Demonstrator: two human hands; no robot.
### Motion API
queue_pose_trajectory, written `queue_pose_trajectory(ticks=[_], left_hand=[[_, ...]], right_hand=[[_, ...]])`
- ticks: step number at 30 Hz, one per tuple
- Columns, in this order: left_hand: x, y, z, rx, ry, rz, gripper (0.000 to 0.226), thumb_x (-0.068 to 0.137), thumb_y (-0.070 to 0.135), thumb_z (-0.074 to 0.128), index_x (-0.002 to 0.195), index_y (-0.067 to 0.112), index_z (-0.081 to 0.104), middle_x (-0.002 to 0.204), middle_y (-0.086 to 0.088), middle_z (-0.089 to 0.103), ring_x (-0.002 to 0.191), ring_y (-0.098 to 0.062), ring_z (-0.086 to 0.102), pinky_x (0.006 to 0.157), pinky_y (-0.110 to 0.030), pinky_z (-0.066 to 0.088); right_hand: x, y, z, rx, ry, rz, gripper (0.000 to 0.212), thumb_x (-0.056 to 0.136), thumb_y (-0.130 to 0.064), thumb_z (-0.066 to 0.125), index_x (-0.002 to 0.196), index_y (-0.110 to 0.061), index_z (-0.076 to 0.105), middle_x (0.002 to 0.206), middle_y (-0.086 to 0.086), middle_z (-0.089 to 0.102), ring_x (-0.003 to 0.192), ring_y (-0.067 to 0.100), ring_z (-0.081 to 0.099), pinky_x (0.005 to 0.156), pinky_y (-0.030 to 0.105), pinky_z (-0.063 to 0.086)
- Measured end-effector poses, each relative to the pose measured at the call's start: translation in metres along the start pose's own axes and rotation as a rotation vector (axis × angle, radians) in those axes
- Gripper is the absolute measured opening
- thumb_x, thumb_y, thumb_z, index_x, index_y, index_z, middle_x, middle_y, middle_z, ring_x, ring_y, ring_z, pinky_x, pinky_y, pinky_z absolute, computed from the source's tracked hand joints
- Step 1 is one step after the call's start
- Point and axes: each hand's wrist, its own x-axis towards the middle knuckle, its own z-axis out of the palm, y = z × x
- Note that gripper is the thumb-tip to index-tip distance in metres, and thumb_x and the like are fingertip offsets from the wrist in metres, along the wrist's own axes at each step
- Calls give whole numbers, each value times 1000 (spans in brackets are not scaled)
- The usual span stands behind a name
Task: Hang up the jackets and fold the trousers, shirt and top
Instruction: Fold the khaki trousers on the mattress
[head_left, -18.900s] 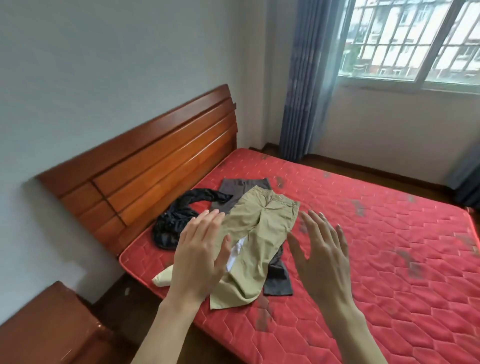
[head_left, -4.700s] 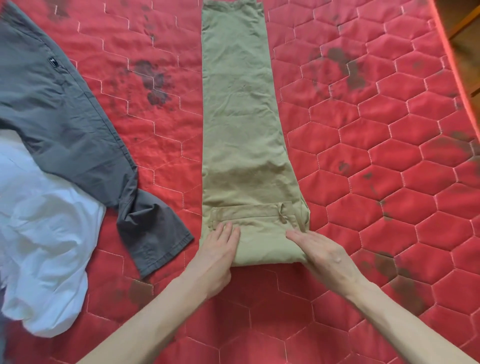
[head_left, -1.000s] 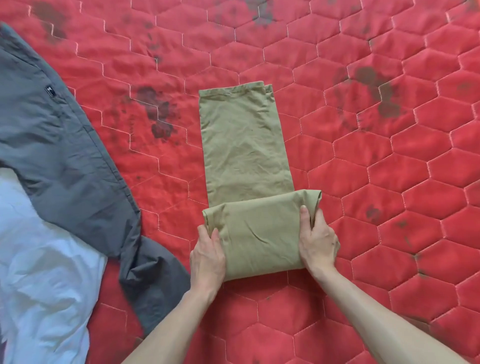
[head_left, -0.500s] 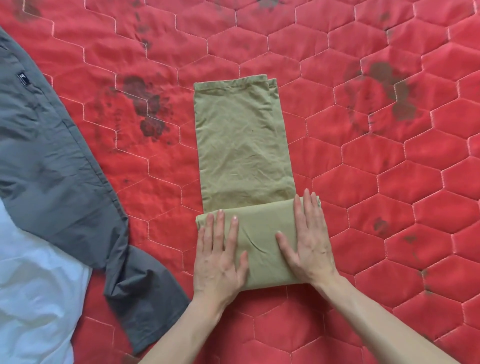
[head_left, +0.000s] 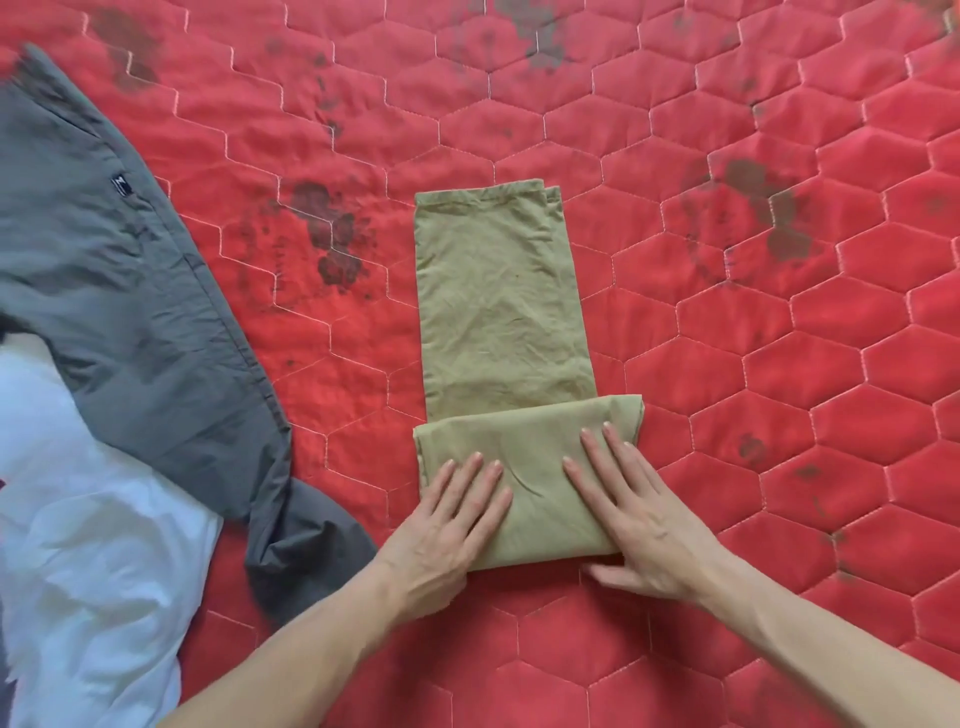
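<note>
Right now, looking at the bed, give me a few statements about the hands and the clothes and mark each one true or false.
1. Both hands lie flat on the folded end of the khaki trousers. True: left hand and right hand press it with straight fingers.
2. The khaki trousers are fully folded into a square. False: a long part still lies unfolded beyond the hands.
3. The grey trousers lie left of the khaki ones. True.
4. The grey trousers overlap the khaki ones. False: bare red mattress shows between them.
5. A white garment lies at the left edge, partly under the grey trousers. True.
6. The right hand grips a hanger. False: no hanger is in view.
</note>
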Motion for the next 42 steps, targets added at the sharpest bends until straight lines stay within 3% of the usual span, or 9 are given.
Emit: queue_pose_trajectory(ticks=[4, 8, 14, 18, 24, 30, 35, 39, 42], left_hand=[[12, 40, -28, -76, -85, -220, 73, 83, 4, 31, 155, -3, 42, 163, -30, 33, 151, -51, 29, 116, -60, 40], [12, 36, -56, -290, -229, -249, 96, 78, -2, 45, 164, 5, 3, 173, -21, 2, 161, -40, 1, 131, -48, 8], [-23, -9, -97, -868, 16, -326, 93, 68, 22, 55, 156, 32, 26, 136, 14, 67, 115, -21, 68, 98, -29, 51], [-50, -21, -95, -1167, 254, -528, 53, 67, 25, 64, 119, 32, 56, 98, 14, 75, 82, -12, 70, 75, -28, 56], [-44, -17, -62, -1556, 450, -874, 9, 103, 28, 66, 109, 21, 66, 96, 7, 75, 91, -8, 66, 77, -17, 51], [-12, -14, -44, -1514, 360, -1014, 41, 100, 54, 60, 134, 35, 47, 127, 20, 64, 119, 7, 60, 110, -31, 46], [8, -31, -33, -1291, 329, -1078, 38, 102, 60, 49, 112, 24, 46, 105, 12, 69, 103, -17, 67, 95, -49, 52], [19, -43, -20, -919, 273, -1045, 42, 105, 58, 41, 103, 16, 39, 80, 1, 64, 84, -40, 67, 70, -43, 41], [25, -43, -15, -808, 299, -1017, 42, 103, 61, 36, 99, 19, 33, 69, 0, 58, 75, -42, 66, 64, -41, 37]], right_hand=[[-5, -5, -14, -57, -79, 29, 122, 64, -50, 76, 165, -8, 22, 171, 26, 9, 159, 45, 7, 127, 53, 25], [-4, -16, -33, 6, -17, 77, 101, 62, -31, 89, 151, -5, 50, 161, 22, 41, 149, 41, 40, 116, 52, 44], [-34, -12, -60, 418, 246, 116, 56, 72, -6, 90, 125, -13, 72, 120, -4, 74, 111, 17, 70, 99, 33, 51], [-45, -23, -63, 804, 337, 296, 36, 83, -22, 86, 114, -32, 71, 102, -11, 76, 92, 8, 69, 82, 26, 51], [-3, -44, -53, 938, 411, 552, 24, 94, -55, 60, 107, -40, 46, 86, -17, 58, 81, 7, 55, 77, 22, 46], [53, -36, -33, 754, 426, 704, 54, 94, -74, 29, 127, -31, 31, 94, 4, 63, 93, 42, 64, 74, 42, 41], [79, -23, -21, 649, 423, 767, 57, 97, -71, 20, 124, -23, 32, 82, 9, 60, 88, 48, 63, 70, 43, 37], [85, -24, -8, 574, 451, 878, 53, 98, -67, 21, 112, -19, 37, 77, 11, 59, 82, 48, 63, 65, 43, 36], [92, -29, -1, 459, 474, 948, 46, 104, -58, 28, 120, -17, 41, 98, 19, 67, 92, 47, 65, 67, 44, 38]])
